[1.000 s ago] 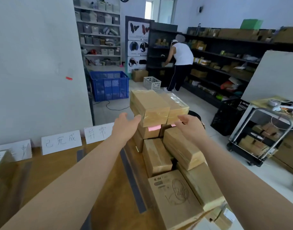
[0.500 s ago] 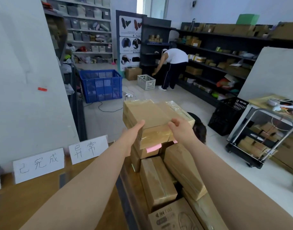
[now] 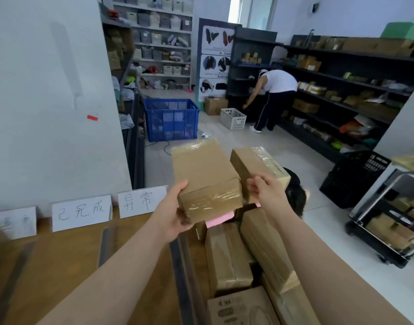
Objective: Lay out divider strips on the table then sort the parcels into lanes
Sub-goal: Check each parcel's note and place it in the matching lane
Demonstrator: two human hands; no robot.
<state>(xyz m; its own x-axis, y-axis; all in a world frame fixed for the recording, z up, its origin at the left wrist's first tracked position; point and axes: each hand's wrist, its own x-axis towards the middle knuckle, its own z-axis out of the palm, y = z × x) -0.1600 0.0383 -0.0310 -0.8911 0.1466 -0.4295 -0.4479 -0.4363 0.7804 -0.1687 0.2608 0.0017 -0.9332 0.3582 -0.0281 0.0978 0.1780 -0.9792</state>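
**Left hand lifting a taped parcel over the pile**

Head view. Left hand is gripping the parcel's near left corner, thumb on top and fingers curling beneath, holding it tilted above the stacked parcels at the right of the worktop. Right hand is hovering just beside the parcel's right edge, fingers curled; whether it is pinching anything cannot be told. A dark divider strip is lying beside the pile.

Single head-worn wide-angle view, looking forward and slightly down, close over the table, shelves far beyond.
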